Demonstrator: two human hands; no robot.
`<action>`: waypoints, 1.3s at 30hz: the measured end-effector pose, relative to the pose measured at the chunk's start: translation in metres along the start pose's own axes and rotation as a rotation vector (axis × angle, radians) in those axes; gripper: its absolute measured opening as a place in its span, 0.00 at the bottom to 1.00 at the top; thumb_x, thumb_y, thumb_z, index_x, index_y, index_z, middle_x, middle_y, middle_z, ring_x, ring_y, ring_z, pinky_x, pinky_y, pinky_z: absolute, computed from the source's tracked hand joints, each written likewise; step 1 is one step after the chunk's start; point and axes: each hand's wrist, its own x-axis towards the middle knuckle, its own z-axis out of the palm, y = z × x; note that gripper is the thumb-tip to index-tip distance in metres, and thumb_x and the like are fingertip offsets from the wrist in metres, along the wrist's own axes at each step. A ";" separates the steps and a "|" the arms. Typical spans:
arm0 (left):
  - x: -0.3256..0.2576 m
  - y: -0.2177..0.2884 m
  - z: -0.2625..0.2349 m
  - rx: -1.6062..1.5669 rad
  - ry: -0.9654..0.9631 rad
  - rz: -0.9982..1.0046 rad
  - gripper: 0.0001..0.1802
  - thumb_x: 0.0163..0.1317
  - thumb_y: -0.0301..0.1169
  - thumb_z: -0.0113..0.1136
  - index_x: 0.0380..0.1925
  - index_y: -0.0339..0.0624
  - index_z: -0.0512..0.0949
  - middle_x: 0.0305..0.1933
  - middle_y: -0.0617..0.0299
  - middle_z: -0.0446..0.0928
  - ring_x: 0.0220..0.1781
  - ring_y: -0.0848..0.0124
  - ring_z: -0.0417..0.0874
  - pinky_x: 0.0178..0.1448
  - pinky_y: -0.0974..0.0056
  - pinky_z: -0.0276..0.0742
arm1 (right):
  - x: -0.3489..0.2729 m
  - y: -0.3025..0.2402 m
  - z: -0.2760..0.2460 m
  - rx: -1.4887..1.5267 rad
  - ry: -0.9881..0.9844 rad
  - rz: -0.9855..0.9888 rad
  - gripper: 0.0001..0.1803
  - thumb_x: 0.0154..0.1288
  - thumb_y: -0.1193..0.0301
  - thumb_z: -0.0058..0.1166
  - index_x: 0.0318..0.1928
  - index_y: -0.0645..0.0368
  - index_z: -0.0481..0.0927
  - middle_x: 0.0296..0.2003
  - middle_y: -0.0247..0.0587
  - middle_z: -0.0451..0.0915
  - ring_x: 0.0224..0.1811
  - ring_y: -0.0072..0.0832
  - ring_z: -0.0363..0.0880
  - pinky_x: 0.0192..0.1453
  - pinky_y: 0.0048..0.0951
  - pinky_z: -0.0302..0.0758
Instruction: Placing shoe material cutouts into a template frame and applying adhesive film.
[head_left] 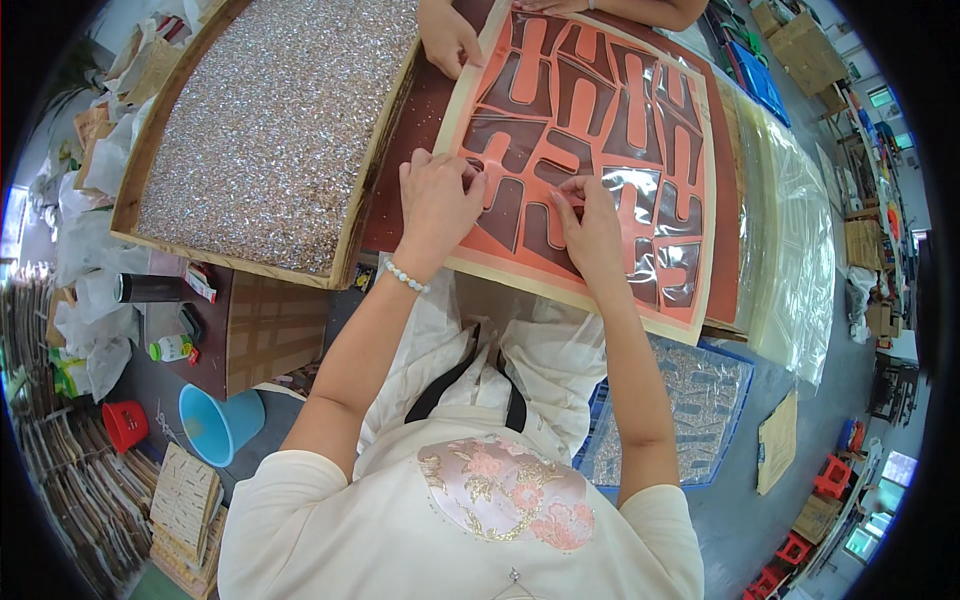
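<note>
An orange-pink patterned sheet (585,105) with dark brown, glossy cut-out shapes and a cream border lies before me on a reddish-brown board (725,200). My left hand (438,198), with a beaded bracelet at the wrist, is over the sheet's near left part. Its fingers are curled in, and what they hold, if anything, is hidden. To the right, my right hand (592,222) rests over the near middle of the sheet, thumb and fingers pinched together. Whatever is between those fingertips is too small to make out. Another person's hand (450,40) touches the sheet's far left corner.
Left of the sheet stands a wooden-framed tray (225,258) full of glittering chips (270,120). Clear plastic sheets (790,240) are stacked to the right. A blue-edged tray (690,410) lies below on the right. A light-blue bucket (222,425) stands at the lower left.
</note>
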 end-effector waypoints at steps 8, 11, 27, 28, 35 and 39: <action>0.001 -0.007 0.010 -0.035 -0.029 -0.004 0.11 0.56 0.37 0.62 0.23 0.43 0.81 0.25 0.64 0.77 0.35 0.64 0.70 0.44 0.60 0.61 | -0.001 0.005 0.002 0.061 0.005 0.038 0.09 0.61 0.70 0.58 0.36 0.61 0.74 0.32 0.40 0.78 0.38 0.36 0.73 0.43 0.36 0.70; 0.001 -0.009 0.011 -0.057 -0.038 -0.019 0.10 0.56 0.37 0.62 0.23 0.43 0.81 0.25 0.64 0.77 0.35 0.64 0.70 0.44 0.60 0.61 | -0.001 0.006 0.004 0.048 0.028 0.014 0.09 0.60 0.70 0.58 0.36 0.61 0.74 0.31 0.40 0.77 0.38 0.37 0.72 0.43 0.37 0.69; 0.004 0.003 0.007 -0.011 -0.080 -0.001 0.10 0.56 0.37 0.61 0.22 0.43 0.79 0.29 0.60 0.80 0.39 0.61 0.73 0.44 0.57 0.63 | -0.020 -0.011 0.012 -0.497 0.182 -0.092 0.11 0.58 0.69 0.59 0.41 0.57 0.78 0.52 0.38 0.68 0.57 0.41 0.62 0.57 0.44 0.60; 0.003 0.002 0.008 -0.010 -0.077 -0.002 0.10 0.56 0.37 0.61 0.22 0.43 0.79 0.29 0.60 0.80 0.39 0.61 0.73 0.44 0.57 0.63 | -0.019 -0.011 0.011 -0.496 0.183 -0.095 0.11 0.58 0.69 0.59 0.41 0.57 0.78 0.52 0.38 0.68 0.57 0.41 0.62 0.57 0.44 0.60; -0.001 0.003 0.006 -0.001 -0.001 0.030 0.08 0.57 0.36 0.61 0.24 0.45 0.77 0.25 0.66 0.77 0.36 0.63 0.70 0.42 0.58 0.61 | 0.014 -0.028 0.029 -0.303 0.075 -0.245 0.14 0.61 0.72 0.54 0.48 0.57 0.77 0.50 0.37 0.74 0.55 0.38 0.69 0.58 0.41 0.63; -0.006 0.007 0.006 0.000 0.032 0.034 0.07 0.56 0.34 0.61 0.25 0.45 0.77 0.27 0.66 0.78 0.36 0.63 0.70 0.42 0.58 0.61 | 0.019 -0.020 0.054 -0.342 0.007 -0.332 0.19 0.63 0.69 0.51 0.55 0.57 0.75 0.57 0.37 0.74 0.62 0.38 0.67 0.64 0.39 0.61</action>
